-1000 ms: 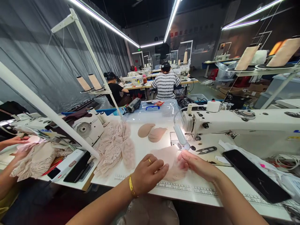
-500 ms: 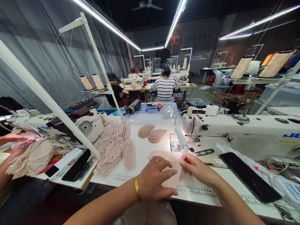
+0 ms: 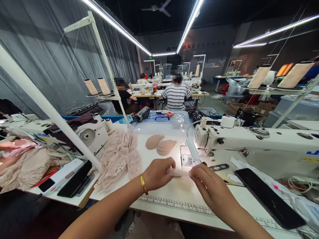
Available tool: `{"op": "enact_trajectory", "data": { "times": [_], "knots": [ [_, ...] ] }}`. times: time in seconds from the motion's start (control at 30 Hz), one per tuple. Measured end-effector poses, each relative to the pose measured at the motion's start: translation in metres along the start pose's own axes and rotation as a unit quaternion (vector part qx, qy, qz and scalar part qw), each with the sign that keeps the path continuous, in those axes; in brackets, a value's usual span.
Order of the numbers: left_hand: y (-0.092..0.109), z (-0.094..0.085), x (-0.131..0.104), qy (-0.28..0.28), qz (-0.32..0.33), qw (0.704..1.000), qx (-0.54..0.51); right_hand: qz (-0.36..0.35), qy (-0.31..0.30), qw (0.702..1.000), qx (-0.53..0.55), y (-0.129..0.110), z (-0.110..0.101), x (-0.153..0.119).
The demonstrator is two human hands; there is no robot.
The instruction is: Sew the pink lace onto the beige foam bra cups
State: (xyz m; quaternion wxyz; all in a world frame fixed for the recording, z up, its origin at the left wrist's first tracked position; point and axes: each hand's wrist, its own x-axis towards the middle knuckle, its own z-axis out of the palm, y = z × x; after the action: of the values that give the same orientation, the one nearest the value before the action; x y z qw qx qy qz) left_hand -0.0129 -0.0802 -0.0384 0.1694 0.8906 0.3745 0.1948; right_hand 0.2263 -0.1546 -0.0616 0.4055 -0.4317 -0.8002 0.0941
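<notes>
The left hand [image 3: 159, 174] has curled inward, pinching pale fabric [image 3: 180, 173] running across to the pinching right hand [image 3: 210, 184].

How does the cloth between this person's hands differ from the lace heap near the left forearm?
The cloth is held between the left hand and right hand; the lace heap lies on the table. The cloth looks small and plain; the lace heap is bigger, rumpled and patterned with holes. Both are pale pinkish beige.

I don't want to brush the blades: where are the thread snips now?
In the head view, right of centre: the thread snips lie just beyond the right hand, by the sewing machine, left of the black phone.
</notes>
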Motion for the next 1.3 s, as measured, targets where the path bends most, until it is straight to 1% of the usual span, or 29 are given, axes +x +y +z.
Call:
{"op": "enact_trajectory", "data": {
  "times": [0.03,0.07,0.1,0.13,0.2,0.27,0.3,0.37,0.43,0.53,0.6,0.67,0.73,0.8,0.87,0.93,1.07,1.23,1.3],
  "knots": [
    [-0.004,-0.002,0.0,0.046,0.03,0.996,0.064,-0.034,0.029,0.999,-0.021,0.008,0.009,0.001],
    [-0.007,-0.003,0.001,0.077,0.062,0.987,0.128,-0.055,0.043,0.997,-0.041,0.017,0.018,0.001],
    [-0.009,-0.003,0.002,0.085,0.092,0.975,0.183,-0.065,0.037,0.996,-0.058,0.027,0.026,0.002],
    [-0.012,-0.002,0.003,0.071,0.118,0.966,0.221,-0.066,0.015,0.995,-0.07,0.037,0.031,0.002],
    [-0.014,0.005,0.006,0.007,0.163,0.955,0.247,-0.063,-0.045,0.994,-0.074,0.057,0.035,0.002],
    [-0.014,0.017,0.014,-0.052,0.211,0.947,0.238,-0.058,-0.092,0.992,-0.062,0.075,0.032,0.002],
    [-0.013,0.025,0.02,-0.072,0.238,0.941,0.231,-0.055,-0.11,0.991,-0.056,0.083,0.029,0.002],
    [-0.013,0.04,0.036,-0.092,0.271,0.929,0.233,-0.05,-0.137,0.988,-0.05,0.096,0.022,0.001],
    [-0.014,0.054,0.052,-0.109,0.264,0.926,0.247,-0.06,-0.153,0.985,-0.05,0.106,0.017,-0.001],
    [-0.02,0.068,0.066,-0.115,0.222,0.931,0.266,-0.077,-0.144,0.984,-0.069,0.113,0.013,-0.004],
    [-0.024,0.074,0.067,-0.099,0.21,0.936,0.263,-0.067,-0.139,0.985,-0.083,0.114,0.01,-0.007],
    [-0.028,0.079,0.064,-0.069,0.209,0.941,0.255,-0.057,-0.146,0.983,-0.092,0.113,0.006,-0.008],
    [-0.031,0.084,0.06,-0.041,0.227,0.942,0.244,-0.054,-0.156,0.981,-0.1,0.11,0.003,-0.007],
    [-0.032,0.088,0.059,-0.028,0.252,0.939,0.234,-0.053,-0.165,0.978,-0.114,0.107,0.002,-0.005],
    [-0.033,0.091,0.059,-0.026,0.26,0.937,0.232,-0.053,-0.171,0.976,-0.124,0.106,0.001,-0.003],
    [-0.034,0.091,0.061,-0.021,0.255,0.938,0.235,-0.053,-0.172,0.976,-0.125,0.105,0.001,-0.002],
    [-0.032,0.089,0.063,-0.018,0.256,0.939,0.231,-0.05,-0.171,0.977,-0.114,0.106,0.002,-0.003],
    [-0.03,0.088,0.062,-0.027,0.231,0.95,0.207,-0.039,-0.169,0.981,-0.091,0.105,0.002,-0.005],
    [-0.031,0.089,0.063,-0.024,0.242,0.948,0.204,-0.034,-0.172,0.98,-0.09,0.105,0.002,-0.005]
  ]
}}
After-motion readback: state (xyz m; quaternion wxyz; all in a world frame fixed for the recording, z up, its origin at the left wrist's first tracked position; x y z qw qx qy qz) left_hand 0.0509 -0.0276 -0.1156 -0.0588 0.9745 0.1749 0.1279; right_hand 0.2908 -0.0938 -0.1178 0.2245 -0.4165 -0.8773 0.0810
